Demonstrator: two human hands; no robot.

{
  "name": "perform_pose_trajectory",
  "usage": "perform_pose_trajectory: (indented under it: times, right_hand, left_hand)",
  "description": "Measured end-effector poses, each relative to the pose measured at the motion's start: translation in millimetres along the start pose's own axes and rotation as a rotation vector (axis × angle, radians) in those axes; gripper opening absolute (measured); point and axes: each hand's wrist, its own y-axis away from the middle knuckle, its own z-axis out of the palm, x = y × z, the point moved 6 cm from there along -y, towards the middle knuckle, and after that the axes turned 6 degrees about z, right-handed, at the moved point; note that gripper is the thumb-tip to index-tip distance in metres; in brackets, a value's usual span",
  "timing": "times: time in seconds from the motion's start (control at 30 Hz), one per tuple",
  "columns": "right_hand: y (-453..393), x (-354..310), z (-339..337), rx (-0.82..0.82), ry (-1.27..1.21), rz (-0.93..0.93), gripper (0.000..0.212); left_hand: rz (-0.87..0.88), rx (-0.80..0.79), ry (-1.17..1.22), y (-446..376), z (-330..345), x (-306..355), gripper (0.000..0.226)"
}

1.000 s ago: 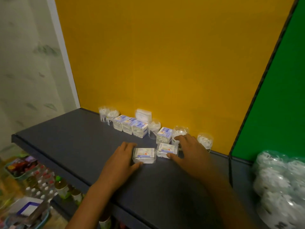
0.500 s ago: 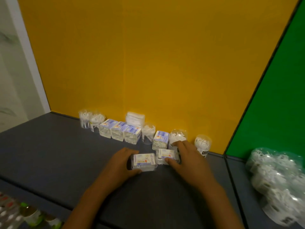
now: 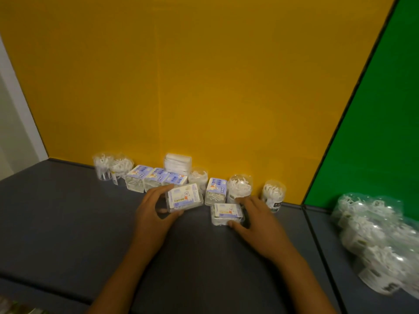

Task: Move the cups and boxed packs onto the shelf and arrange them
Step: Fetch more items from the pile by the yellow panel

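Head view: dark grey shelf (image 3: pixel 68 223) backed by a yellow panel (image 3: pixel 181 75); green panel (image 3: pixel 374 132) at the right. Left hand (image 3: pixel 154 214), grip clenched on a clear boxed pack (image 3: pixel 184 197), fingers behind it and thumb on its front edge; the pack is tilted, whether lifted clear of the shelf cannot be told. Right hand (image 3: pixel 258 220) grasps a second boxed pack (image 3: pixel 227 213), lying flat on the shelf just right of the first. Along the shelf's back edge runs a row: two cups (image 3: pixel 112 166) at the left, three boxed packs (image 3: pixel 156 180), a cup (image 3: pixel 199 177), another pack (image 3: pixel 215 191), two more cups (image 3: pixel 239 185). A white stack (image 3: pixel 178 163) stands behind the three packs. Bagged cups (image 3: pixel 374 236) lie on the shelf's right end.
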Motion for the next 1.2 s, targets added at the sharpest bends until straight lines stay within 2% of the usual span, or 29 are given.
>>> perform_pose_trajectory:
  times: [0.2,0.47,0.57,0.67,0.73,0.93,1.2]
  right_hand:
    - [-1.7,-2.5,5.7,-0.038,0.041,-0.033,0.067]
    - [-2.2,2.9,4.0,-0.044,-0.044,0.031,0.059]
    - [7.3,1.7,-9.7,0.014,-0.156,0.056,0.056]
    - [17.7,-0.2,-27.7,0.086,-0.253,0.085,0.053]
    - [67.1,26.4,-85.6,0.211,-0.258,0.118,0.053]
    - [121.3,37.5,-142.8,0.357,-0.233,0.126,0.057]
    - [238.3,101.7,-229.6,0.457,-0.178,0.223,0.057]
  left_hand:
    - [0.006,-0.021,-0.051,5.6,1.8,-2.5,0.062]
    - [0.002,-0.036,0.012,6.2,3.7,7.4,0.061]
    - [-0.006,-0.012,0.074,9.9,-4.5,14.1,0.060]
    - [-0.017,-0.009,0.041,11.7,-10.9,15.5,0.060]
    - [0.049,-0.060,0.072,21.3,12.0,72.6,0.062]
    - [0.110,-0.046,0.137,40.7,19.7,131.1,0.064]
    - [0.143,-0.166,0.262,106.2,90.2,236.2,0.061]
